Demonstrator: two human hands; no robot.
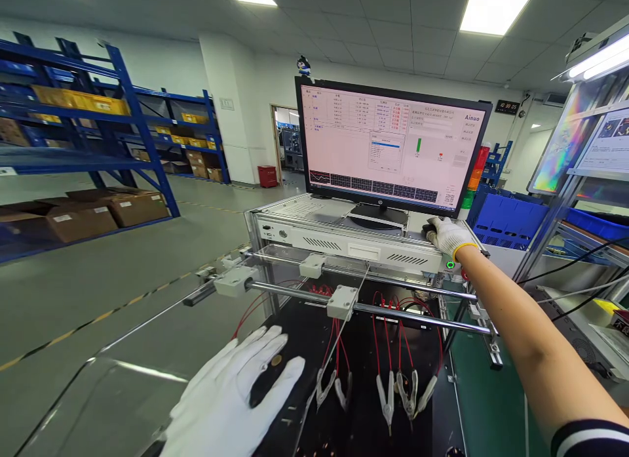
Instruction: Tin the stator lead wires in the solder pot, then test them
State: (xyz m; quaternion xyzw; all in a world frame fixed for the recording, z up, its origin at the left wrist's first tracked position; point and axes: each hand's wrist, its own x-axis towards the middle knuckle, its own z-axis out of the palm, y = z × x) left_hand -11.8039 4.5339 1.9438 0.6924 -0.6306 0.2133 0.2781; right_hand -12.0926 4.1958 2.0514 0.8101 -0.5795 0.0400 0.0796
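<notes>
My left hand, in a white glove, is held out over the black panel with fingers stretched and thumb apart, holding nothing. My right hand, gloved with a yellow cuff edge, rests on the tester's top at the monitor's lower right corner. Its fingers curl over a small dark object, mostly covered, whose kind I cannot make out. Below that hand a green-lit button glows on the white tester front. Several clips on red wires hang over the panel. The monitor shows tables and a small dialog box.
Two metal rails with grey blocks cross in front of the tester. A clear hinged cover sticks out at lower left. Blue shelving with boxes stands left. On the right are a blue crate, a stack light and loose cables.
</notes>
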